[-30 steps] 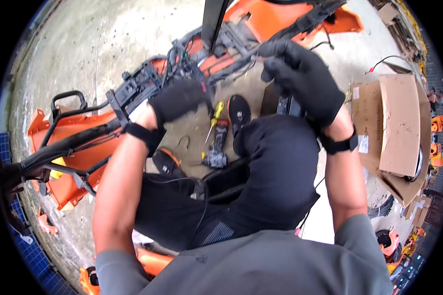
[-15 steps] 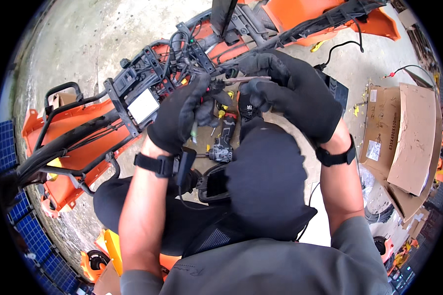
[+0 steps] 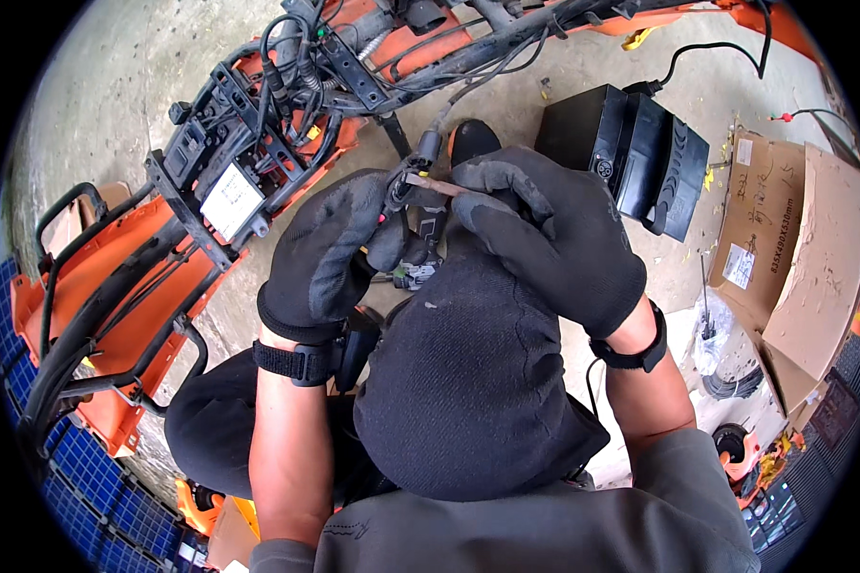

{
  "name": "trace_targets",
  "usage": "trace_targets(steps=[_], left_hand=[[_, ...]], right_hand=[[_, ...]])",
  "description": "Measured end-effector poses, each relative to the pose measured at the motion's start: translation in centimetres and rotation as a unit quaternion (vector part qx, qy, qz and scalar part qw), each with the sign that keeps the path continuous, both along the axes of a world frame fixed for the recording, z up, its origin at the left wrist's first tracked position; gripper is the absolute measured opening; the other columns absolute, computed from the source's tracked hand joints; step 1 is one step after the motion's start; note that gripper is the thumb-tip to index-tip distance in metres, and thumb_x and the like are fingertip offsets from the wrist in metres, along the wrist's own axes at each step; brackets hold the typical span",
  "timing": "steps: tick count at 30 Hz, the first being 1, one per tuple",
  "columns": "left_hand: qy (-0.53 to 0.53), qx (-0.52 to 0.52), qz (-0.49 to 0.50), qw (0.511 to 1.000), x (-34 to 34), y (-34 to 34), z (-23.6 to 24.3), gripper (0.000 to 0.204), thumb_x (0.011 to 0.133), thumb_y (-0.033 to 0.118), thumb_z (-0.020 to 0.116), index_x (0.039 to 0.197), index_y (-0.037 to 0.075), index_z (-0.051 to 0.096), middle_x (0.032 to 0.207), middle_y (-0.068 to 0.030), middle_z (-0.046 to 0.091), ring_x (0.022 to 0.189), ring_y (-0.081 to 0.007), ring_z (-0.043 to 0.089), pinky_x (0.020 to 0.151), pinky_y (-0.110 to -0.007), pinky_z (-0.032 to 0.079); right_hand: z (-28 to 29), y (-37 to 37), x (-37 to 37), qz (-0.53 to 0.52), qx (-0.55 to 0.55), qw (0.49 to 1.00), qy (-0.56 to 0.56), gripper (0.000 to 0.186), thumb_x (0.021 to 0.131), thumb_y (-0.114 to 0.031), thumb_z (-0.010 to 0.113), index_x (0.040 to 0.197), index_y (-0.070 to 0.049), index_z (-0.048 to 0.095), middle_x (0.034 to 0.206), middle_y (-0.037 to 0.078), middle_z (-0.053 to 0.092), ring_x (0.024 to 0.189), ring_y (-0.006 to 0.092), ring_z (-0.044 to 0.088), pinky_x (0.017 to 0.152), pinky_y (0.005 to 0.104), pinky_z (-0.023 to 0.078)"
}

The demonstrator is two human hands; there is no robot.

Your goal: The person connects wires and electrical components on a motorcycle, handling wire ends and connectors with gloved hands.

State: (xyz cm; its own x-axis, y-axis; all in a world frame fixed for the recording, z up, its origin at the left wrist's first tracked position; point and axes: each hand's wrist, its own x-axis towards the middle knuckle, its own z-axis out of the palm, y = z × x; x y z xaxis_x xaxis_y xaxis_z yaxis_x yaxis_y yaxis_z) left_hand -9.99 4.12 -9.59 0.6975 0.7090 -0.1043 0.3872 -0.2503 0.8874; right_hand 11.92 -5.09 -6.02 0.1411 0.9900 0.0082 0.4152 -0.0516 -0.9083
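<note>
Between my gloved hands, a black cable connector hangs on a dark cable that runs up toward the vehicle frame. My left hand, in a black work glove, is closed round the connector's lower end and wires. A thin, flat, brownish strip, its exact kind unclear, is pinched by thumb and forefinger of my right hand. The strip's left tip meets the connector just above my left fingers. Below my hands, a power drill lies mostly hidden behind my left glove and my knee.
An orange-panelled vehicle frame with exposed wiring spans the left and top. A black battery-like box stands beyond my right hand. Farther right are an open cardboard box and a coil of cable.
The view has shifted, and the frame sits farther up and left. My hands have come lower, with the connector now plainly visible between them. More of the black box shows.
</note>
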Motion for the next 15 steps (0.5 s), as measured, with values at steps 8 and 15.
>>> trace_targets(steps=[8, 15], left_hand=[[-0.159, -0.413, 0.138, 0.886, 1.6, -0.9, 1.2, 0.035, 0.095, 0.021, 0.059, 0.121, -0.001, 0.057, 0.099, -0.0088, 0.064, 0.087, -0.0174, 0.063, 0.080, -0.032, 0.052], [-0.162, -0.385, 0.120, 0.901, 2.6, -1.0, 1.6, 0.034, 0.094, 0.025, 0.059, 0.117, -0.002, 0.058, 0.084, -0.0048, 0.060, 0.074, -0.0131, 0.057, 0.074, -0.028, 0.048]], right_hand=[[0.2, 0.0, 0.6, 0.008, 0.024, 0.999, -0.046, 0.023, 0.086, -0.023, 0.065, 0.095, -0.002, 0.064, 0.077, 0.017, 0.065, 0.068, 0.0329, 0.066, 0.061, 0.0364, 0.050], [0.6, -0.2, 0.6, 0.013, -0.011, 0.998, -0.060, 0.022, 0.087, -0.022, 0.064, 0.093, -0.001, 0.063, 0.075, 0.018, 0.064, 0.065, 0.0329, 0.065, 0.060, 0.0366, 0.050]])
